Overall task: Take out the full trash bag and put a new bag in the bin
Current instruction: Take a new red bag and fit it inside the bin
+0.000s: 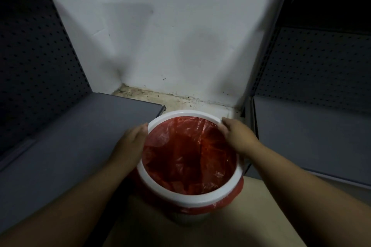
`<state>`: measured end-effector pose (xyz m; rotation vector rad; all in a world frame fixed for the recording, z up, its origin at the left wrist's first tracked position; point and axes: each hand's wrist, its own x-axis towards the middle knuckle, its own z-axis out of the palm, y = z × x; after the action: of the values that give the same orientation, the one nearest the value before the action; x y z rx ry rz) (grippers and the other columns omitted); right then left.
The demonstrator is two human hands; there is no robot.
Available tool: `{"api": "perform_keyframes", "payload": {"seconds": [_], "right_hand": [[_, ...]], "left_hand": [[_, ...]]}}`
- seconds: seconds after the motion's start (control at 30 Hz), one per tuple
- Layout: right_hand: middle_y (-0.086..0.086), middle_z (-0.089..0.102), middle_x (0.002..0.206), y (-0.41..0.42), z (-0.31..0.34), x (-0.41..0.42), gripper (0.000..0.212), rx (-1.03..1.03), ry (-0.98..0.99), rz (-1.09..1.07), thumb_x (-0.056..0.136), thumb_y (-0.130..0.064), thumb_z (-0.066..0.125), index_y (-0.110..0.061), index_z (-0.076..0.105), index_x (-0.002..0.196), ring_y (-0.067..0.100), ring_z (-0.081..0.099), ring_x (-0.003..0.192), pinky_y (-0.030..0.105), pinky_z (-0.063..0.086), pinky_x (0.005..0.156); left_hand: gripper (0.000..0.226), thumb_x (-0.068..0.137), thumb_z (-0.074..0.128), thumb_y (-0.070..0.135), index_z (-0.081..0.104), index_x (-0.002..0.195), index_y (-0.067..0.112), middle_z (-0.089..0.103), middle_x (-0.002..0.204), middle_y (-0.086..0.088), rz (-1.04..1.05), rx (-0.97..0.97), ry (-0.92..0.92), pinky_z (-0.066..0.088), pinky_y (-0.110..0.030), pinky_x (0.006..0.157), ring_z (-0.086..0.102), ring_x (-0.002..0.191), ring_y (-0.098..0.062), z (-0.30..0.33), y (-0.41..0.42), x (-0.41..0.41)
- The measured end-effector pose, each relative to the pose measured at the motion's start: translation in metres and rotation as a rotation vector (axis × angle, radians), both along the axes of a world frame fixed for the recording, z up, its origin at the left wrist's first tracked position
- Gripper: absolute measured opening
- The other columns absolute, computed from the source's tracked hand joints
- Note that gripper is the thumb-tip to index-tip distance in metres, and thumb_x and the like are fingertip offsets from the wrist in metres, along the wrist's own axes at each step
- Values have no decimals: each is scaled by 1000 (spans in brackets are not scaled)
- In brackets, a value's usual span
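Observation:
A round white bin [186,216] stands on the floor in front of me, topped by a white ring rim [181,114]. A red plastic bag [188,152] lines its inside, and the bag's edge hangs out below the ring at the front right. The bag looks hollow, with nothing visible in it. My left hand [131,140] rests against the left outer side of the ring, fingers curled on it. On the right side of the ring, my right hand [235,133] grips with fingertips over the rim.
A grey shelf base [90,118] lies to the left and another [309,132] to the right, each backed by dark perforated panels. A white wall [160,46] stands behind, with dirty floor at its foot. Beige floor [261,216] lies near me.

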<state>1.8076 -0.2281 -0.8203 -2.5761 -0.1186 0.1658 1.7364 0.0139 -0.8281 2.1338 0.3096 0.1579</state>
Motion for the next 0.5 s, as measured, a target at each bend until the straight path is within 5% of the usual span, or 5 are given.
{"api": "perform_keyframes", "payload": {"seconds": [0.13, 0.5], "right_hand": [[-1, 19, 159, 1, -12, -8, 52, 45, -25, 70, 101, -39, 29, -20, 26, 149, 17, 19, 146, 33, 15, 118], [-2, 29, 156, 0, -28, -6, 48, -34, -99, 97, 101, -39, 25, -23, 30, 147, 17, 28, 143, 32, 25, 114]], "left_hand": [[43, 98, 32, 27, 37, 140, 17, 30, 153, -2, -29, 126, -12, 17, -28, 113, 25, 140, -15, -10, -8, 3], [47, 98, 24, 37, 31, 142, 25, 24, 155, 4, -71, 207, 30, 18, -36, 115, 20, 142, -14, -30, -12, 1]]}}
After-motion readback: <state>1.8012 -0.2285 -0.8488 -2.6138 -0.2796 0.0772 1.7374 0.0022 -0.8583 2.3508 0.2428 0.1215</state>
